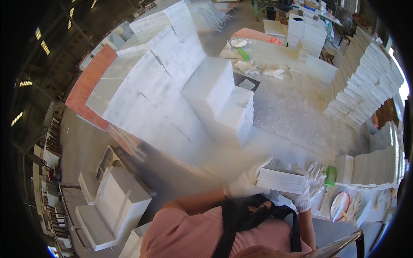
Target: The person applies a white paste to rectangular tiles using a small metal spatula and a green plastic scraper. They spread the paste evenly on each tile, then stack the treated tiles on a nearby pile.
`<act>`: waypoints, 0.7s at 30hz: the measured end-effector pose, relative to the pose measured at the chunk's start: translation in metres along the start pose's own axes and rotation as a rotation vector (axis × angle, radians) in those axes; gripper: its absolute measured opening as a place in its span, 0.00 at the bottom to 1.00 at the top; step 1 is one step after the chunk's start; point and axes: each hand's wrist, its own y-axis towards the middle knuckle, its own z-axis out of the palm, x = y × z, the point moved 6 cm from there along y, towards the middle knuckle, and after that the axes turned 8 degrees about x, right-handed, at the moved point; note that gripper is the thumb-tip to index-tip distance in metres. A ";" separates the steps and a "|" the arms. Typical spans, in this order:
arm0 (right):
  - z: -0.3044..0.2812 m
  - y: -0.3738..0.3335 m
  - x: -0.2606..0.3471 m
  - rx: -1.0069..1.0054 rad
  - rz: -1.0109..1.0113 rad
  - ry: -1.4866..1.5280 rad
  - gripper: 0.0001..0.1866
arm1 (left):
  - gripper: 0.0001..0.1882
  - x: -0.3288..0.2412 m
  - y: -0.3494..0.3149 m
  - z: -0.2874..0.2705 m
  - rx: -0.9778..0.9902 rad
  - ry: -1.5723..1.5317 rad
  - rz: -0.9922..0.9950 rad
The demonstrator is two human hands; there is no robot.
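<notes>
hands point(279, 180) | gripping tile stack point(282, 180) ends | bench point(301, 103) beyond, seemingly open

Packages: none in view.
Labels: none that can be made out.
Signs: none in view.
Screens: none in view.

A small stack of white tiles point(282, 180) lay flat and level, edges aligned, held between the gloved left hand point(248, 180) and right hand point(310, 185) just above the dusty workbench point(297, 107).
</notes>
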 end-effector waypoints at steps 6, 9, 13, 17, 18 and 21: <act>-0.018 0.003 0.001 -0.015 0.217 0.582 0.41 | 0.52 -0.017 -0.004 -0.008 0.049 -0.023 -0.033; -0.043 0.031 0.008 0.107 0.155 0.566 0.41 | 0.46 -0.042 -0.007 -0.021 0.003 -0.091 -0.120; -0.076 0.106 0.008 0.301 0.152 0.686 0.47 | 0.35 -0.078 -0.012 -0.054 -0.109 -0.413 -0.239; -0.082 0.202 0.019 0.461 0.172 0.806 0.44 | 0.24 -0.092 -0.011 -0.094 -0.429 -0.550 -0.255; -0.081 0.223 0.022 0.495 0.174 0.852 0.42 | 0.23 -0.093 -0.010 -0.101 -0.480 -0.584 -0.218; -0.077 0.287 0.032 0.588 0.097 1.006 0.38 | 0.21 -0.092 -0.013 -0.123 -0.662 -0.629 -0.134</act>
